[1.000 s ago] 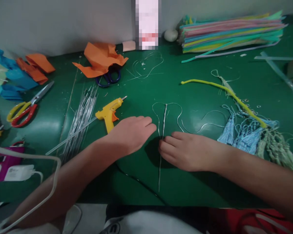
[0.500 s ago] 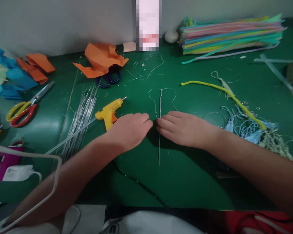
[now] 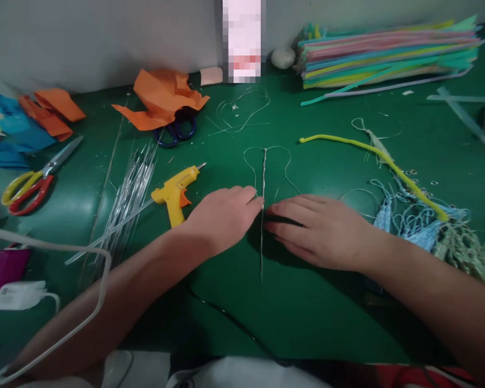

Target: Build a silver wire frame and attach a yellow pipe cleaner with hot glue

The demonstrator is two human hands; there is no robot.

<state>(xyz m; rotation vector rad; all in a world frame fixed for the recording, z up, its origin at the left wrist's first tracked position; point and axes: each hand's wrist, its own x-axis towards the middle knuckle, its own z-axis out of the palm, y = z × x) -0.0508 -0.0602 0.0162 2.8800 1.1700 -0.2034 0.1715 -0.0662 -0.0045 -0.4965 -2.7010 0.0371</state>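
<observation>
Wire (image 3: 264, 172): in the middle of the frame, lying up and down; thin, shiny, a bit bumpy, as if twisted.
Loops (image 3: 288, 161): two thin, curvy bits at its top, one to each side.
Feel: it looks very light; the stem seems a little stiff, the loops bendy and easy to squash. Smooth metal may slip or roll.
Best grip: likely the thick stem, with fingertips, not the loops.
Left hand (image 3: 226, 215): thumb and finger pinched on the stem, about halfway down.
Right hand (image 3: 323, 229): just right of the stem, fingers curved and a bit apart, with nothing seen in them.
Glue gun (image 3: 180, 191): left of the middle; hard, yellow, with an orange trigger.
Wire pile (image 3: 131, 196): farther left; straight, thin, silvery.
Fuzzy stick (image 3: 347, 141): right side; yellow, soft-looking, bent.
Tassels (image 3: 418, 231): lower right; blue and pale green, stringy, floppy.
Table (image 3: 226, 334): green, flat, smooth, a little shiny.
</observation>
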